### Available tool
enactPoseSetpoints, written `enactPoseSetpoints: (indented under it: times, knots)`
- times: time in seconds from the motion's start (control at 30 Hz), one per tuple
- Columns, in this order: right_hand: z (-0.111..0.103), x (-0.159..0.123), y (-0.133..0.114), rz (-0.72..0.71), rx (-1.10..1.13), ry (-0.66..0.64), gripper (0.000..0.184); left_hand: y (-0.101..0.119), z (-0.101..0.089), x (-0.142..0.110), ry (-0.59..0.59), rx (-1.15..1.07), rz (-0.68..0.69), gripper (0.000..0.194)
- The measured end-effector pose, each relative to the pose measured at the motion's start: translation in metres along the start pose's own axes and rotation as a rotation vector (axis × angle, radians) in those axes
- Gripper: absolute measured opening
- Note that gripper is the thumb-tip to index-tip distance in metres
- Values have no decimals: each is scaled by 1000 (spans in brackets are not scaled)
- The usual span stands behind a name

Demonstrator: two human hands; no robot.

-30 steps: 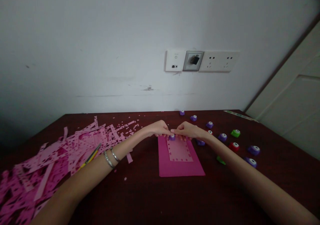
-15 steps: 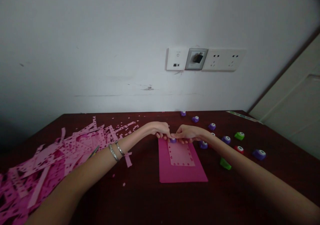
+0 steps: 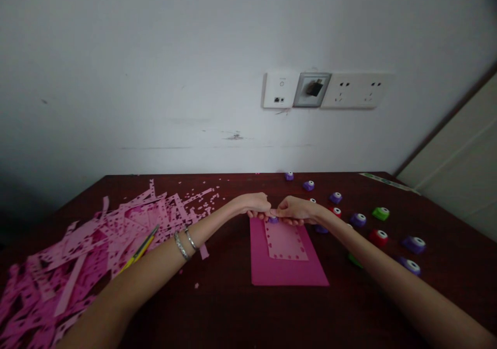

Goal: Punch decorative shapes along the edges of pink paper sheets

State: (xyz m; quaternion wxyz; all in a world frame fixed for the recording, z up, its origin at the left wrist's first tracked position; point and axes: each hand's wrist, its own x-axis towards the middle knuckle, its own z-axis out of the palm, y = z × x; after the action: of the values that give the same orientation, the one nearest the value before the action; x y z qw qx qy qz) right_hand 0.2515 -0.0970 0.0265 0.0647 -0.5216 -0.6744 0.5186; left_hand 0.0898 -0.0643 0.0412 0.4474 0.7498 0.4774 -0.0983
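A small purple craft punch (image 3: 273, 219) sits at the far edge of a light pink sheet (image 3: 287, 243), which has punched holes along its borders. That sheet lies on a larger dark pink sheet (image 3: 267, 274). My left hand (image 3: 256, 205), below a wrist with two silver bangles (image 3: 185, 241), is closed with its thumb at the punch. From the other side my right hand (image 3: 298, 210) meets it, fingers curled and thumb pressing on the punch. Both hands partly hide the punch and the sheet's far edge.
A heap of punched pink paper strips (image 3: 104, 245) covers the left side, with a yellow and green tool (image 3: 140, 246) on it. More punches in purple (image 3: 413, 244), red (image 3: 378, 237) and green (image 3: 381, 213) stand at the right. A patterned strip (image 3: 388, 182) lies far right.
The whole view has shifted slightly, so the table things appear further right. Both hands stay at the punch on the paper's far edge. More of the yellow and green tool shows.
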Motion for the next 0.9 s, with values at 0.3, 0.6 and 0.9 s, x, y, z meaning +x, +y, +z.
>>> enactPoseSetpoints:
  times: [0.3, 0.6, 0.9]
  knots:
    - [2, -14, -8, -153, -45, 203, 36, -3, 8, -21, 293, 48, 163, 28]
    - [-5, -24, -1, -306, -114, 296, 27, -10, 44, -56, 812, 452, 359, 27]
    - [9, -15, 7, -443, -461, 405, 26, -21, 110, -91, 803, 859, 566, 33]
